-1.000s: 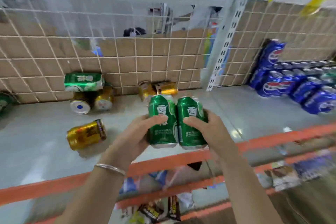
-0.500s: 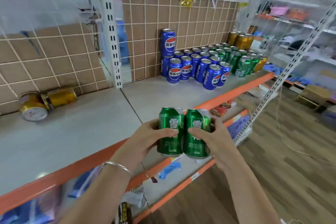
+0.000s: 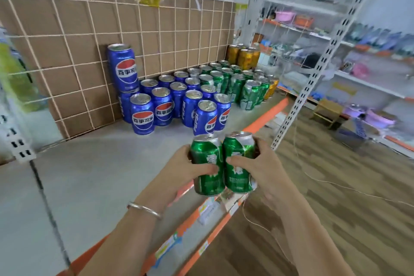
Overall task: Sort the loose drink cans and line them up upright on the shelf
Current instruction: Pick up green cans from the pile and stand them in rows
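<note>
1. Green cans (image 3: pixel 208 163), two upright and touching, are at lower centre of the frame, above the front edge of the shelf (image 3: pixel 100 175).
2. The left hand (image 3: pixel 179 170) wraps one and the right hand (image 3: pixel 264 170) wraps the other.
3. Risk: carried pressed together, one may slip. Either could also clip the blue cans (image 3: pixel 161 105) just above and topple them.

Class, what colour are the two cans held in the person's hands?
Green with silver tops: the two cans, gripped by the left hand and right hand; head view.
</note>
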`<state>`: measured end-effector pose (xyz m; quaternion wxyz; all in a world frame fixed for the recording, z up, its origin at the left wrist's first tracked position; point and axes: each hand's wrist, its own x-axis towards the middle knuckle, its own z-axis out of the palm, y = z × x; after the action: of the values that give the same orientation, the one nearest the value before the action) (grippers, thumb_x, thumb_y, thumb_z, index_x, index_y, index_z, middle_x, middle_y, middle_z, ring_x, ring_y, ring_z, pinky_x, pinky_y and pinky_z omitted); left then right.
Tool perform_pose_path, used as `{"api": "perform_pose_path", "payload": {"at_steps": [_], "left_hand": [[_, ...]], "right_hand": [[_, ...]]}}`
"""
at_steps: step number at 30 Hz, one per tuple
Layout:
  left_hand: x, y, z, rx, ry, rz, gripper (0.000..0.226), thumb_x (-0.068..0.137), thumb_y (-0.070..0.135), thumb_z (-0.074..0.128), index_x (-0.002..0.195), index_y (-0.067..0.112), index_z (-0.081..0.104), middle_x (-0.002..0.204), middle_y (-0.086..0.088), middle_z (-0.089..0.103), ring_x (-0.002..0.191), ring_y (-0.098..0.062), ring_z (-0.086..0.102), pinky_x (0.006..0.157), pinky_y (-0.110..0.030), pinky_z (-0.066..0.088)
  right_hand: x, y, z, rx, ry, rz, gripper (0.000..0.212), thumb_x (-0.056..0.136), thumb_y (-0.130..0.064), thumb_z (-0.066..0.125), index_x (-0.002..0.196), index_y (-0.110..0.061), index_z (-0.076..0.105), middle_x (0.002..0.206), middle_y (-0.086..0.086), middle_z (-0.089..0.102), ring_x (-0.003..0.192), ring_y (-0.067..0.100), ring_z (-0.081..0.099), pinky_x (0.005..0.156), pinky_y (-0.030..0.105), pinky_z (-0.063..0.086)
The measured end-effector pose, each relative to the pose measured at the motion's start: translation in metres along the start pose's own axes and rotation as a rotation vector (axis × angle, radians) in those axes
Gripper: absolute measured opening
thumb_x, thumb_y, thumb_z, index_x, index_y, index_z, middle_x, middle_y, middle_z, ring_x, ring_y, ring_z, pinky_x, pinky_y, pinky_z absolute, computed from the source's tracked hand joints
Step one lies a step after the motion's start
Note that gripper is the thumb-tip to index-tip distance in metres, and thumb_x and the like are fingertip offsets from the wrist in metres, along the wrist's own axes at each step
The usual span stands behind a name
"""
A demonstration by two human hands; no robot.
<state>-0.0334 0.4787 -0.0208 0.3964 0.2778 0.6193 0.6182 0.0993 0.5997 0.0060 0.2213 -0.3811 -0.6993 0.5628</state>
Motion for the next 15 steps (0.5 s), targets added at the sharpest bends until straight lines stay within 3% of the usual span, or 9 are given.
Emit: {"api": "perform_pose_path", "payload": {"at_steps": [3, 8, 12, 15], "left_hand": [[0.045, 0.022, 0.008, 0.08, 0.002, 0.048, 0.044, 0.063, -0.008, 0.077, 0.101, 0.011, 0.064, 0.094, -0.004, 0.072, 0.082, -0.01, 0.068, 0.068, -0.019, 0.051], [0.115, 0.06, 0.023, 0.184, 0.036, 0.079, 0.074, 0.048, 0.02, 0.085, 0.113, 0.017, 0.051, 0.106, -0.001, 0.066, 0.095, -0.013, 0.064, 0.084, -0.031, 0.053], [0.158, 0.084, 0.037, 0.24, 0.062, 0.095, 0.08, 0.051, 0.018, 0.085, 0.119, 0.02, 0.044, 0.108, 0.001, 0.064, 0.1, -0.015, 0.062, 0.091, -0.037, 0.051], [0.188, 0.095, 0.049, 0.22, 0.084, 0.124, 0.077, 0.062, 0.003, 0.081, 0.121, 0.023, 0.037, 0.108, 0.001, 0.062, 0.098, -0.012, 0.061, 0.083, -0.028, 0.052]], "right_hand": [[0.044, -0.016, -0.016, -0.022, 0.013, -0.015, 0.07, 0.052, -0.025, 0.088, 0.113, -0.024, 0.053, 0.105, 0.002, 0.067, 0.092, 0.021, 0.068, 0.082, 0.049, 0.056], [0.106, -0.039, -0.043, 0.044, 0.051, -0.033, 0.079, 0.05, -0.03, 0.087, 0.119, -0.025, 0.05, 0.108, 0.002, 0.066, 0.095, 0.023, 0.067, 0.083, 0.05, 0.055], [0.146, -0.051, -0.066, 0.089, 0.026, -0.095, 0.059, 0.065, -0.013, 0.083, 0.115, -0.022, 0.053, 0.103, 0.003, 0.069, 0.09, 0.022, 0.069, 0.082, 0.05, 0.056], [0.182, -0.058, -0.079, 0.026, 0.001, -0.166, 0.052, 0.064, -0.011, 0.083, 0.105, -0.026, 0.055, 0.104, 0.003, 0.068, 0.092, 0.022, 0.068, 0.083, 0.048, 0.055]]}}
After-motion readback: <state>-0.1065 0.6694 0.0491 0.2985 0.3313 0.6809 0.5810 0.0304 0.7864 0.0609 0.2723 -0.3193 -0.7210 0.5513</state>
